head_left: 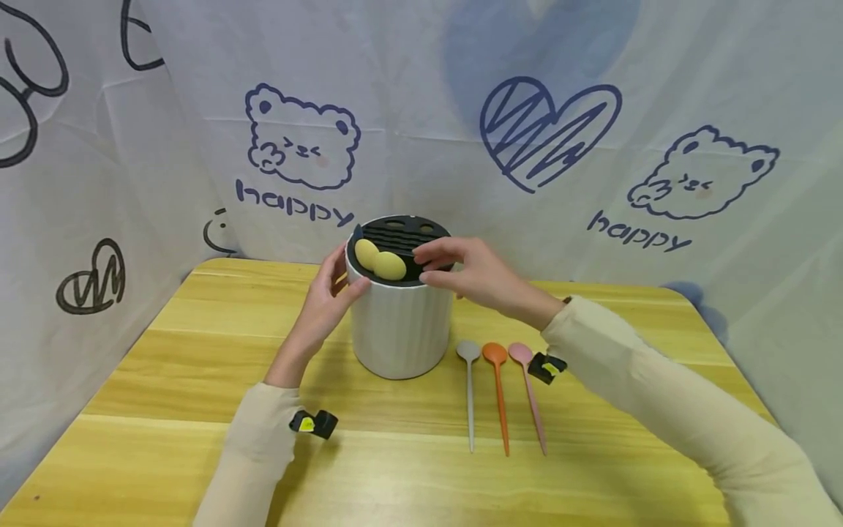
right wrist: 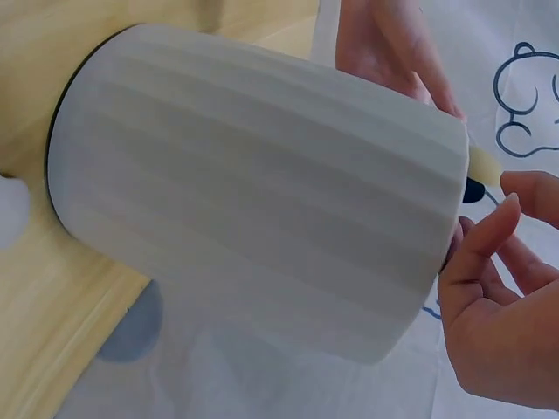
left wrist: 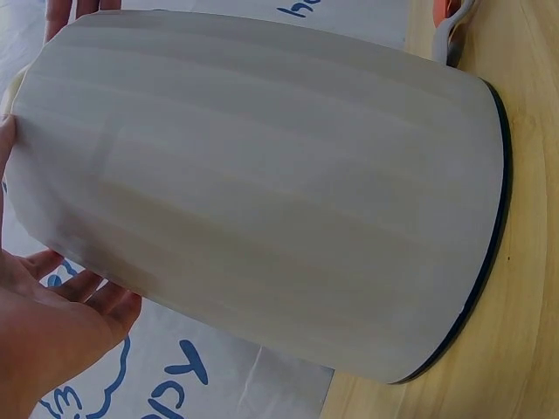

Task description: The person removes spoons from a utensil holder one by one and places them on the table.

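A white ribbed utensil holder (head_left: 400, 329) with a black slotted top (head_left: 398, 238) stands upright on the table. Two yellow oval ends (head_left: 389, 266), like spoon bowls, show side by side at its front left rim. Beside them a small dark blue tip (head_left: 358, 233) pokes up. My left hand (head_left: 324, 298) holds the holder's left side, thumb on the rim and fingers round the wall. Over the right part of the top is my right hand (head_left: 470, 272), its thumb and forefinger bent but apart. I see nothing between them; some of its fingers are hidden in the right wrist view.
Right of the holder, a grey spoon (head_left: 470, 395), an orange spoon (head_left: 499, 395) and a pink spoon (head_left: 530, 395) lie side by side on the wooden table (head_left: 197, 366). A white cloth (head_left: 421, 161) with printed bears and hearts hangs behind the table.
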`<state>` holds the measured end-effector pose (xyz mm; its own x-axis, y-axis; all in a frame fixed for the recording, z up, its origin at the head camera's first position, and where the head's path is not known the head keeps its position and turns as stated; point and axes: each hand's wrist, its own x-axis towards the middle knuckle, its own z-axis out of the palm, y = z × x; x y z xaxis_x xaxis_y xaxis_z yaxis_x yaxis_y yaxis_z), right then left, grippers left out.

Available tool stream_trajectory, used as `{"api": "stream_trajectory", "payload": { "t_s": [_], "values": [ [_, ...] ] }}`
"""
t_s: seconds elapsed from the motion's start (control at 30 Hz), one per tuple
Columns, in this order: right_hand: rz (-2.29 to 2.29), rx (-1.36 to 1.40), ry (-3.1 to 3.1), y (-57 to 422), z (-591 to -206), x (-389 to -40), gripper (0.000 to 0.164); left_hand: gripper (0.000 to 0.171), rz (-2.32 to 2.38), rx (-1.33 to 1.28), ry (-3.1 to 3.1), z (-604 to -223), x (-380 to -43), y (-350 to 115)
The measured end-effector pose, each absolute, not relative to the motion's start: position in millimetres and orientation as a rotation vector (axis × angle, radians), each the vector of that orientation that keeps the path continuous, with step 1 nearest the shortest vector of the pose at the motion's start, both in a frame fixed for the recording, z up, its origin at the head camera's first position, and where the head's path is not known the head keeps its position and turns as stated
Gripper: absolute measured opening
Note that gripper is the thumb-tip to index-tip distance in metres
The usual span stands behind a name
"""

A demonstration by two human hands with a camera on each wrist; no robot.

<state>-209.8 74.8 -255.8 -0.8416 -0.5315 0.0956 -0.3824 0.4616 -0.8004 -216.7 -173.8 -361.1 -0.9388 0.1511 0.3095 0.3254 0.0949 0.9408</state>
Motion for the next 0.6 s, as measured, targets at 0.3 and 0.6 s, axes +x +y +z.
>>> {"api": "stream_trajectory", "payload": {
  "t_s": [0.3, 0.6],
  "values": [
    [-1.483, -0.678, 2.482, 59, -259, -209, 0.033, 0.078, -1.969, -0.481, -2.22, -361, -217, -174],
    [-1.588, -0.475, 2.411, 47, -257, -210, 0.027, 0.079, -1.954, -0.49, -2.225, -361, -216, -174]
  ]
}}
